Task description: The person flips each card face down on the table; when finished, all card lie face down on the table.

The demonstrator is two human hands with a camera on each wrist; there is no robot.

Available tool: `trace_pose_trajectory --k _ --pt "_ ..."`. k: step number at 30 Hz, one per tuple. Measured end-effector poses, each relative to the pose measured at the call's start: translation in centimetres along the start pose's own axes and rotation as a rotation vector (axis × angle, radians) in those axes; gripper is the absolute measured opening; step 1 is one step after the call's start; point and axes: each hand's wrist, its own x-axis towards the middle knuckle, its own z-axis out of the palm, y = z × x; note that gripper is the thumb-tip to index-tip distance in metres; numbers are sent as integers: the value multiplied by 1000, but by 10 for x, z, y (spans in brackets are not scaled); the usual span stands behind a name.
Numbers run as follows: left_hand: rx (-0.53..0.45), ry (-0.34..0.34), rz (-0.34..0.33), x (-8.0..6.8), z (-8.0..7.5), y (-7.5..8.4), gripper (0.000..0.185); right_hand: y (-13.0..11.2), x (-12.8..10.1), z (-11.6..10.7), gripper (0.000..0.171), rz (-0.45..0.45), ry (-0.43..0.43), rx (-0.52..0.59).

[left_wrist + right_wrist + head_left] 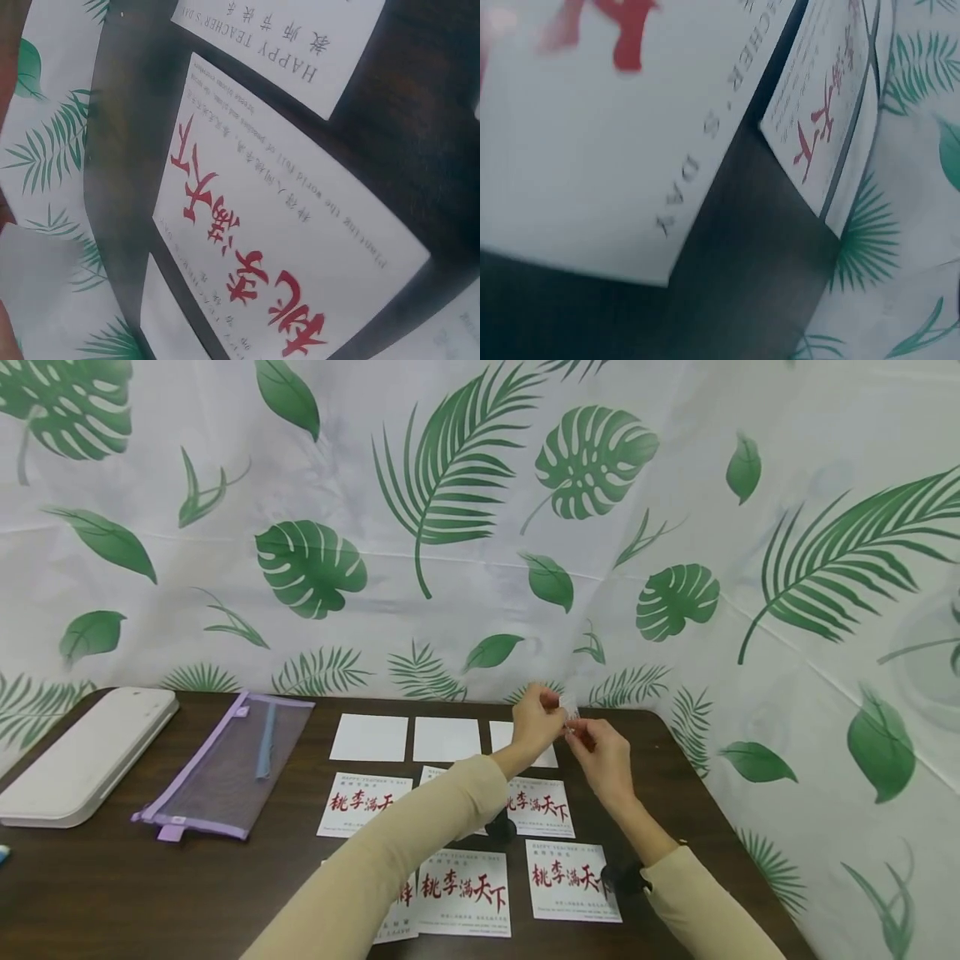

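Both hands meet over the back right of the table in the head view. My left hand (537, 720) and right hand (604, 755) pinch a small whitish, partly see-through piece (569, 705) between their fingertips; its exact kind I cannot tell. In the left wrist view this pale piece (37, 281) shows at the left edge beside blurred fingers. Just below the hands lies a blank white card (546, 757), partly covered by the left hand. A card with red Chinese characters (543, 806) sits in front of it, its left part hidden by the left sleeve.
Two more blank cards (369, 737) lie along the back. Several printed cards (465, 893) are spread nearer, some behind the left sleeve. Leftward are a purple-edged mesh pouch (217, 768) with a blue strip (266, 742) and a white case (90, 752). Leaf-patterned cloth (465, 568) hangs behind the table.
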Motion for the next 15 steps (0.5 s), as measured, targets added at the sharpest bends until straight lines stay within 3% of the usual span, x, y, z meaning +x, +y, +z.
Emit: trace_pose_trajectory --k 3,5,9,12,15 --pt "11 2 64 1 1 0 21 1 5 -4 9 -17 104 -35" --pt "46 35 60 1 0 -3 28 4 8 -8 10 31 150 -35" --pt "121 123 -15 -2 -6 -14 38 11 12 -15 10 224 151 17" --pt "124 143 -70 -6 -9 -22 39 17 15 -18 11 376 124 90" --pt "123 145 -94 -9 -9 -28 39 24 15 -19 13 464 111 144"
